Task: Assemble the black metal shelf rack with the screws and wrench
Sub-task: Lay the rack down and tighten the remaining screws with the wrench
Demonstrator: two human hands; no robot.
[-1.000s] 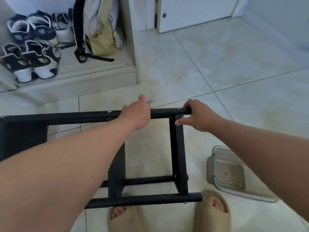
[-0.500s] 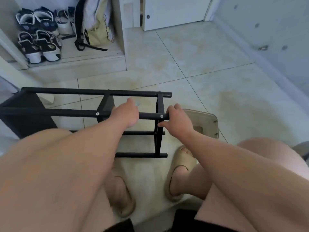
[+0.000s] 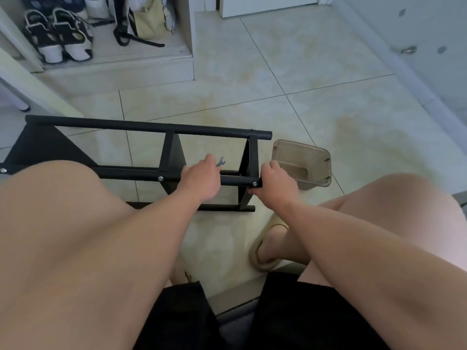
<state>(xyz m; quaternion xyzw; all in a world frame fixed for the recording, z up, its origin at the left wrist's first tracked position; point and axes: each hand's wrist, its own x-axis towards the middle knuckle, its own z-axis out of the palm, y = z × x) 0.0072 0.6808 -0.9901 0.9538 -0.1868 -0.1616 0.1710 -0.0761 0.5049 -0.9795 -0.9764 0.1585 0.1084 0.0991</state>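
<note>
Black metal shelf rack (image 3: 151,127) on its side on tiled floor (image 3: 316,79), just ahead of both knees, long rails running left to right. Upright panel at right end, second panel mid-span, solid black panel at left end partly hidden behind left thigh. Silver screw heads (image 3: 160,178) on near rail: one mid-span, one at right-end joint beside right hand, one at far left edge of view.

Left hand (image 3: 202,179) curled over near rail between the two panels, small wrench (image 3: 220,162) pinched in same fingers, open-end head poking up past knuckles. Right hand (image 3: 276,184) clamped on right end of same rail at corner joint. Hands apart, right-end panel between them.

Clear plastic container (image 3: 300,152) on floor just beside rack's right end, beyond right hand; contents not readable. Beige slipper (image 3: 265,258) on right foot, under right forearm. Black shorts (image 3: 187,319) at bottom of view. Top left: open cabinet shelf with black-and-white sneakers (image 3: 63,39) and cream bag (image 3: 149,18) with black strap.
</note>
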